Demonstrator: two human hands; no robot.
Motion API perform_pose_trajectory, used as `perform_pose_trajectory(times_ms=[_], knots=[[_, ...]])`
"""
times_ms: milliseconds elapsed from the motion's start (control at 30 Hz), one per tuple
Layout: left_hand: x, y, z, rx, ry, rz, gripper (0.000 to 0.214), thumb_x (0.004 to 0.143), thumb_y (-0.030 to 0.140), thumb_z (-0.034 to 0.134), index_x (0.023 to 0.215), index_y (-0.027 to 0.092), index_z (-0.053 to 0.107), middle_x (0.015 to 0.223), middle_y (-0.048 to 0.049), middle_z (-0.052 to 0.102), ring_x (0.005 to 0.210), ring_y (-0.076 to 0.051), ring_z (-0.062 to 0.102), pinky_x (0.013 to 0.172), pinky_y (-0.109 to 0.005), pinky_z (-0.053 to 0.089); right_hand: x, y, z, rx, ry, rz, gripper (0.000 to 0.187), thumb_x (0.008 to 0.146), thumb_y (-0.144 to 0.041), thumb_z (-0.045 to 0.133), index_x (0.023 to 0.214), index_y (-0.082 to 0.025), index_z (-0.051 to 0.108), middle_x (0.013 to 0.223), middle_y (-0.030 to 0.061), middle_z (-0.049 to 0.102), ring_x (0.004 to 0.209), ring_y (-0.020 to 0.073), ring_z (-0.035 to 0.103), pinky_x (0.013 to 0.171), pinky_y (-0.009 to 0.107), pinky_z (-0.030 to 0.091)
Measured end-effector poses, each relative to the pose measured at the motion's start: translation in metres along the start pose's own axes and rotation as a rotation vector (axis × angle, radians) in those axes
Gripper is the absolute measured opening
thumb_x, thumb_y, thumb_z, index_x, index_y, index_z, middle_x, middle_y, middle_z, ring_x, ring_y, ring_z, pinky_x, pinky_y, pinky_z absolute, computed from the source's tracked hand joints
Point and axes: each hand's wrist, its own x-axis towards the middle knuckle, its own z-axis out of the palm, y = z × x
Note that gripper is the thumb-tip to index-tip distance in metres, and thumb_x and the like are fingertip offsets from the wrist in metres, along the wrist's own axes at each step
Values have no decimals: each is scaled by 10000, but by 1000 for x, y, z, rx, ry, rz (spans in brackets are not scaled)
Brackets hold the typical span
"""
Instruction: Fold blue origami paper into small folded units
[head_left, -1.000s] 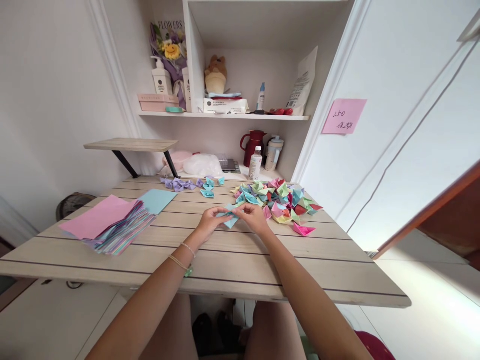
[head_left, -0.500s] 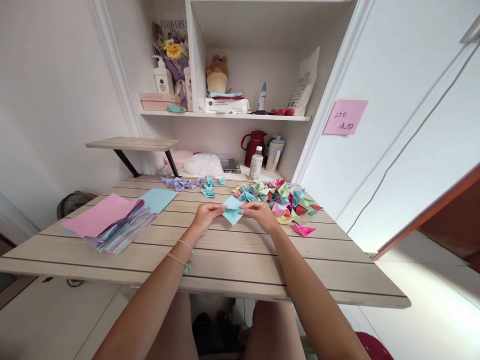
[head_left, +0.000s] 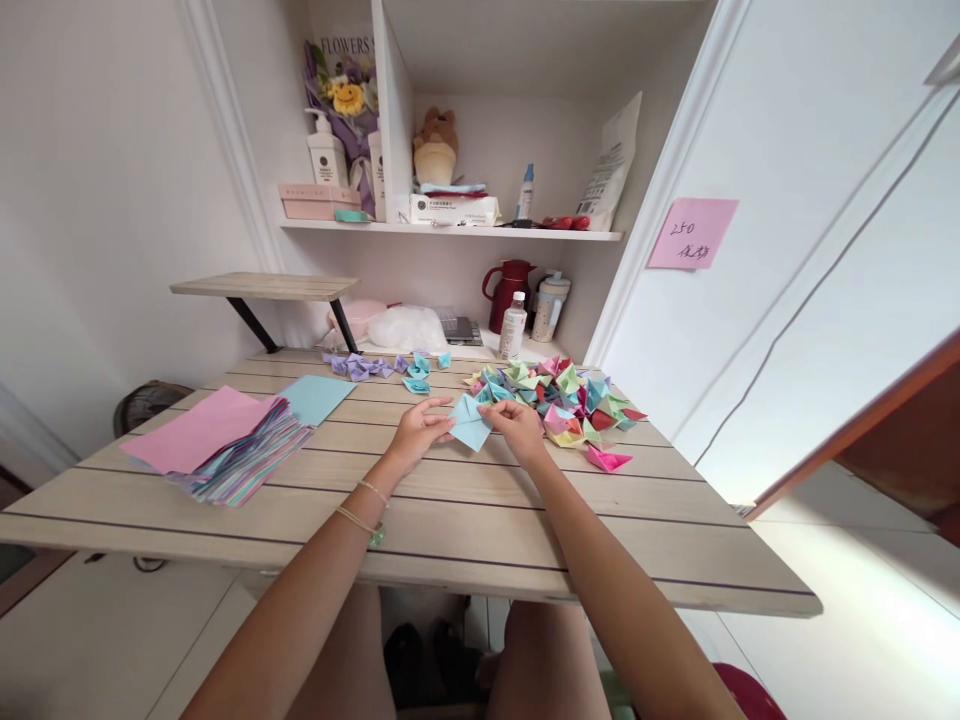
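Above a slatted tabletop (head_left: 457, 530), a person's left hand (head_left: 415, 433) and right hand (head_left: 517, 425) pinch opposite sides of blue paper (head_left: 471, 428) near heaped folded pieces (head_left: 564, 402); well-aligned edges should crease cleanest.

The paper (head_left: 472, 432) is light blue and folded into a small square, with creases visible across its upper part. It sits turned as a diamond, one corner pointing toward the person. Its right side is pinched in the right hand (head_left: 516, 424); its left side meets the left hand (head_left: 415, 434). Contact with the table (head_left: 465, 500) beneath cannot be determined.
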Motion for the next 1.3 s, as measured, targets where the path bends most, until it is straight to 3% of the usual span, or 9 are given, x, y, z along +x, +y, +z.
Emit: perform_pose_trajectory(times_ms=[133,367,633,833,1067,1300], knots=[[0,-2,0,-11,-9,-25,431,612,280,752,986,106,628,856,-120,695,782,-192,652,703,-299,521,1,5,0,-13,17,10,372,567,-528,698,548,-192,539,528,-8,534,519,131,473,517,281,413],[-1,-4,1,78,-112,-7,461,593,264,761,1009,118,628,868,-105,705,760,-196,652,648,-267,504,1,7,0,-56,-63,-46,358,589,-520,683,569,-198,530,554,-11,528,533,134,482,513,272,400],[0,-9,1,-2,-112,-64,488,606,257,758,1054,140,603,886,-97,701,777,-190,655,726,-308,510,2,12,2,-32,0,-6,350,576,-510,705,637,-193,572,599,16,575,549,154,523,522,287,427],[2,-6,1,-192,-21,-60,388,692,387,676,996,166,582,917,-99,681,784,-212,665,747,-385,522,0,9,4,60,31,5,340,589,-505,705,663,-195,586,649,26,618,619,180,573,614,331,478],[7,-11,-4,-123,152,31,278,621,279,748,790,107,610,764,-74,679,736,-157,655,816,-332,508,-2,5,5,137,52,21,299,579,-449,734,636,-189,598,628,14,614,612,164,574,634,319,482],[10,-15,-4,-80,186,89,343,606,250,753,846,129,541,736,-65,680,694,-159,660,745,-343,533,0,10,4,139,57,49,291,573,-432,736,605,-183,588,599,1,605,589,154,566,603,297,472]])
